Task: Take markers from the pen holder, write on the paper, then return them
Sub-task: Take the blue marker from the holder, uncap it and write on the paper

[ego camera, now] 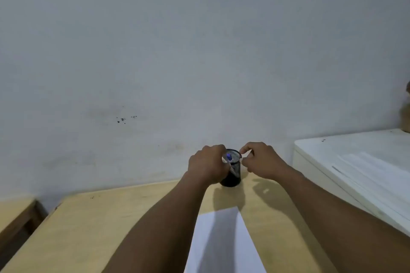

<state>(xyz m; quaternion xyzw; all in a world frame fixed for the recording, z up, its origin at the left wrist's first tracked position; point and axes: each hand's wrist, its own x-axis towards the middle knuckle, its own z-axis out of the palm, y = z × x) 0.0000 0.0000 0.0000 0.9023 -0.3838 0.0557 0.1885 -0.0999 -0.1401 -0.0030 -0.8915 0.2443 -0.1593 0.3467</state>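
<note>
A black mesh pen holder [233,177] stands near the far edge of the wooden table [111,217], close to the wall. My left hand [207,165] is closed around a white marker with a blue end [229,158], which leans in the holder's mouth. My right hand [260,160] is at the right of the rim, thumb and forefinger pinched on a thin pale piece that looks like a second marker [245,154]. Most of that piece is hidden. A white sheet of paper [221,244] lies on the table between my forearms.
A white cabinet or chest [355,162] stands to the right, higher than the table. A second wooden surface [15,213] is at the lower left, across a dark gap. A pale wall [199,62] rises directly behind the holder.
</note>
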